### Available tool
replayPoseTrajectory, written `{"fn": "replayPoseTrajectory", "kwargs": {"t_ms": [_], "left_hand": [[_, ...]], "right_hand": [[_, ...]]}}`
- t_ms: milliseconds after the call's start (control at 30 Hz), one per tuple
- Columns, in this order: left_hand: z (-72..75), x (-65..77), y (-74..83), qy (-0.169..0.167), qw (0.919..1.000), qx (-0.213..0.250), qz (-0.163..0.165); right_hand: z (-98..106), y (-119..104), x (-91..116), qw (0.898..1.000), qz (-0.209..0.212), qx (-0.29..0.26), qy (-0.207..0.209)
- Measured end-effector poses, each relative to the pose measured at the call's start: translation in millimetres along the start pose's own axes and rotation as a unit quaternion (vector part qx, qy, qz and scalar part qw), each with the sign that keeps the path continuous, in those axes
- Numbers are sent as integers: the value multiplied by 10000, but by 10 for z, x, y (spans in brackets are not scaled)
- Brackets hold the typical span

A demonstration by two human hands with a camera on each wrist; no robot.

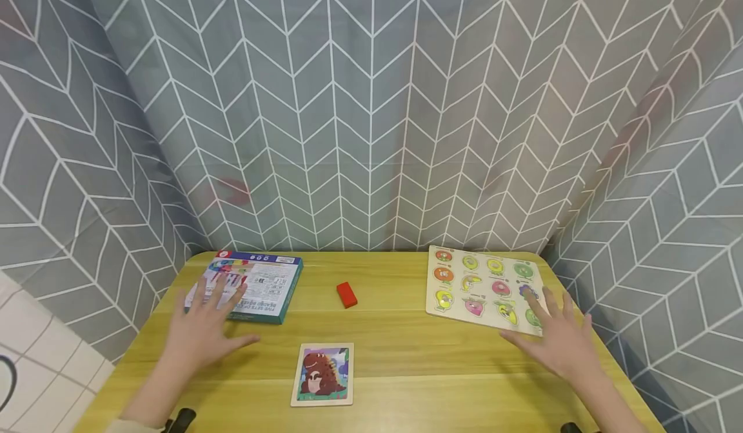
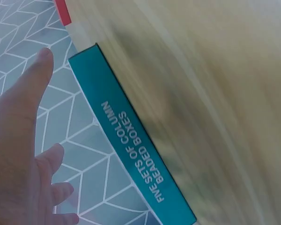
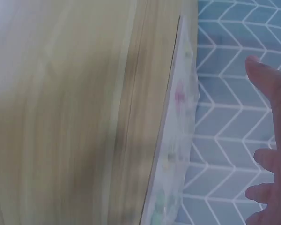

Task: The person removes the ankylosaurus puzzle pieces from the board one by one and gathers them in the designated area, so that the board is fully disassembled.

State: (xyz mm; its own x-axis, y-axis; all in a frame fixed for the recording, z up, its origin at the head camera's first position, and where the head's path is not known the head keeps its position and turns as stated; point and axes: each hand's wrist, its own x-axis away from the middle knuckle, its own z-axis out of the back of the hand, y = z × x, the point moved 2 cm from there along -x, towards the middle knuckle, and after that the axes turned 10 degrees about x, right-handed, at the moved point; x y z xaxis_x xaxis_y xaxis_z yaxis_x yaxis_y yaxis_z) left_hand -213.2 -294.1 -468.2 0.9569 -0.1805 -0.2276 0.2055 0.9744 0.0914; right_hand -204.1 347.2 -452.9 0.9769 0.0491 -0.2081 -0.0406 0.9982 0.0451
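Yellow table (image 1: 400, 326): box (image 1: 266, 286), board (image 1: 486, 291) (below hands (image 1: 200, 336) (image 1: 562, 344))

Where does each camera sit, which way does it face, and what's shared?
Head: worn on the head, facing forward and down at the table and patterned curtain; left grip, right grip and forearms show.
Left wrist: worn there, facing the lettered side of the teal box; left thumb and fingers show at left.
Right wrist: worn there, facing the fruit board; right thumb and fingers show at right.
Shared: head and left wrist see the teal box; head and right wrist, the fruit board.
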Motion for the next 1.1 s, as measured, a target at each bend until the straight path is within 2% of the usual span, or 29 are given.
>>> {"fn": "replayPoseTrajectory", "kwargs": {"t_ms": [267, 400, 600, 700, 833, 967, 1100], "left_hand": [[-76, 27, 133, -22, 9998, 202, 28], [-142, 58, 237, -64, 9993, 376, 46], [-271, 163, 420, -116, 9926, 1191, 186], [-320, 220, 490, -128, 9855, 1671, 258], [-357, 287, 570, -69, 9721, 2328, 271], [-407, 346, 617, -114, 9519, 3049, 264], [-492, 401, 647, -398, 9334, 3556, 251]], "right_hand": [[-136, -355, -53, 9991, 296, -275, 142], [-189, -572, -66, 9956, 426, -786, 289], [-269, -916, -85, 9814, 538, -1776, 485], [-321, -1085, -96, 9708, 653, -2239, 562], [-366, -1302, -114, 9566, 795, -2729, 638], [-415, -1536, -129, 9421, 897, -3188, 528], [-479, -1801, -135, 9288, 1047, -3547, 254]]}}
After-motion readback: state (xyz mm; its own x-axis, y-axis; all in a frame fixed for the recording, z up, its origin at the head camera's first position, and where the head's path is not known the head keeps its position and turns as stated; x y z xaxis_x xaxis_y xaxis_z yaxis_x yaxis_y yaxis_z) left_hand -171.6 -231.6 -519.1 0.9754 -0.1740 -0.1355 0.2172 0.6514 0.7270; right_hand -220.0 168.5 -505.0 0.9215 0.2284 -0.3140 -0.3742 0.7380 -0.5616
